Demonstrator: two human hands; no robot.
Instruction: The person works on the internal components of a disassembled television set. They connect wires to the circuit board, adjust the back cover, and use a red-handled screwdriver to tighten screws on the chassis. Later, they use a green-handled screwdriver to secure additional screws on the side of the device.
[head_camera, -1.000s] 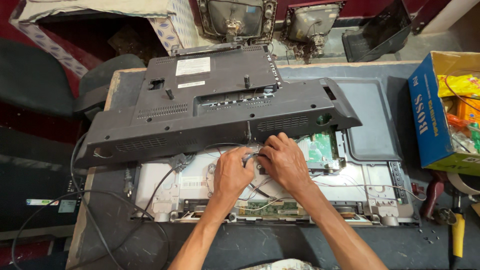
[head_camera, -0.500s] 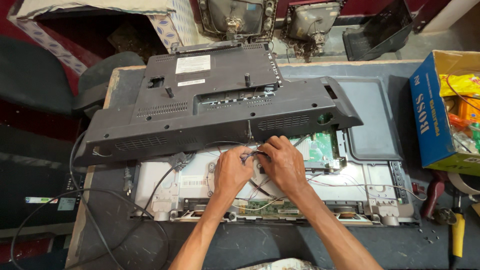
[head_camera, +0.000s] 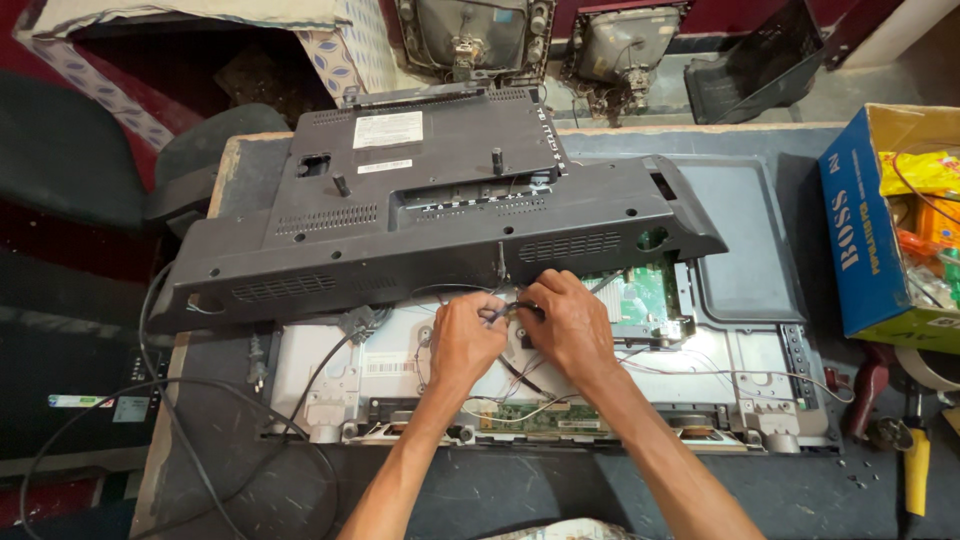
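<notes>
Little has moved since a second ago: both hands stay at the same spot. My left hand (head_camera: 468, 338) and right hand (head_camera: 568, 325) pinch a thin black wire bundle (head_camera: 508, 312), between them, under the grey plastic television back cover (head_camera: 430, 215). I judge a hard pull could tear it from the green circuit board (head_camera: 648, 295).

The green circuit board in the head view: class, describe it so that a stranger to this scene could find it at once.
Start at the big dark grey television back cover lying tilted across the workbench. Under its right end, on the pale metal chassis, sits the green circuit board, just right of the right hand. It is the only bright green part there; the narrow board along the chassis's lower edge is duller.
</notes>
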